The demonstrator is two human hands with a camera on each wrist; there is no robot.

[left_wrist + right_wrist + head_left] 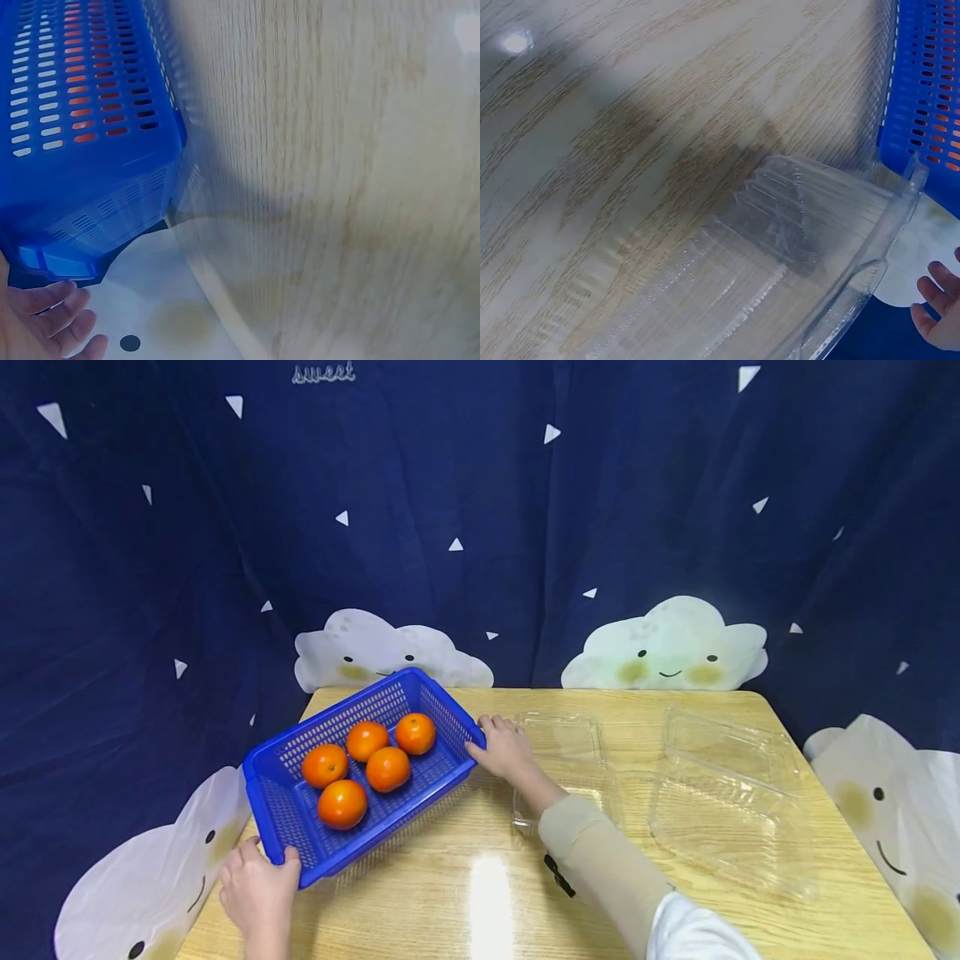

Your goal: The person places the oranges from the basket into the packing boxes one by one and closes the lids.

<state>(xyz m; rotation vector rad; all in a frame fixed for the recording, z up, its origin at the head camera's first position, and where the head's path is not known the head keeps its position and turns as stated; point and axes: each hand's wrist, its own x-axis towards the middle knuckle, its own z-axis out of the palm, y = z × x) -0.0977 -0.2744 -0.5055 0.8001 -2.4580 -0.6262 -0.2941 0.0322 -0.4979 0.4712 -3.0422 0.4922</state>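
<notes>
A blue plastic basket (352, 852) with slotted sides holds several oranges (342, 804) in its left and middle part. It sits at a slant over the left side of the table. At the near left corner my left hand (258, 889) grips the rim, thumb on top. My right hand (510, 752) holds the rim at the right end, the thumb at its edge. In the left wrist view the fingers (64, 319) curl beside the end of the basket (82, 187). Whether the basket's bottom touches the table is hard to tell.
A clear plastic clamshell box (562, 739) lies opened on the wooden table (405, 910), partly under my right forearm. Another clear opened box (720, 818) lies farther right. Behind the table hangs a dark blue curtain (420, 468) with clouds and white triangles.
</notes>
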